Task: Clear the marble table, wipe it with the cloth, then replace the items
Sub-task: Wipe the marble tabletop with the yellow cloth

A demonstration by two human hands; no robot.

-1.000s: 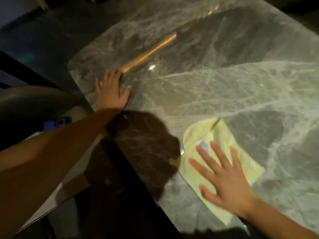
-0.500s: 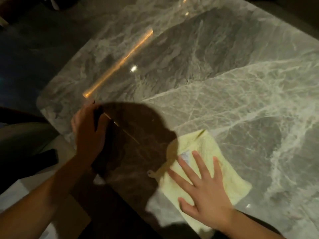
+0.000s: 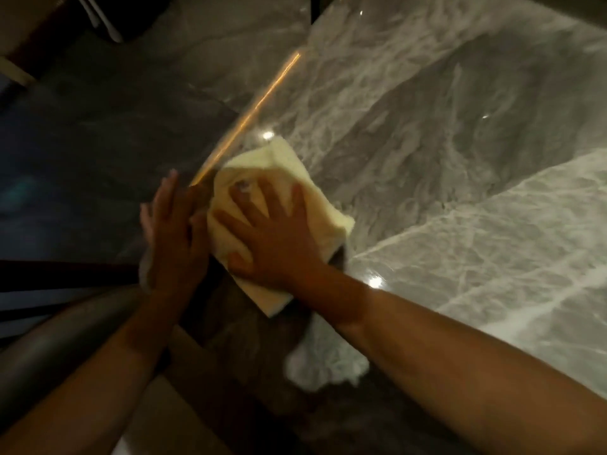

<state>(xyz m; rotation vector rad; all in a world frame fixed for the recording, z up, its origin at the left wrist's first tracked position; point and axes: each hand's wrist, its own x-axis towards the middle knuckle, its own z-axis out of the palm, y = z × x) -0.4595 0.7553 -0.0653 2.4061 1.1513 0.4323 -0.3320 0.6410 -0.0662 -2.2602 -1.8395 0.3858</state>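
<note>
The grey marble table [image 3: 443, 133] with white veins fills the right and upper part of the view. A pale yellow cloth [image 3: 289, 169] lies flat at the table's left edge. My right hand [image 3: 272, 231] presses down on the cloth with fingers spread. My left hand [image 3: 174, 234] rests flat at the table's edge, right beside the cloth, thumb touching it, and holds nothing. My head's shadow darkens the marble below the hands.
A dark tiled floor [image 3: 98, 126] lies left of the table. The curved grey back of a chair [image 3: 49, 343] sits at lower left under my left arm. White chair legs [image 3: 98, 18] show at top left.
My right hand slid the cloth left and away to the table's left edge. My left hand moved next to it. The view swung left.
</note>
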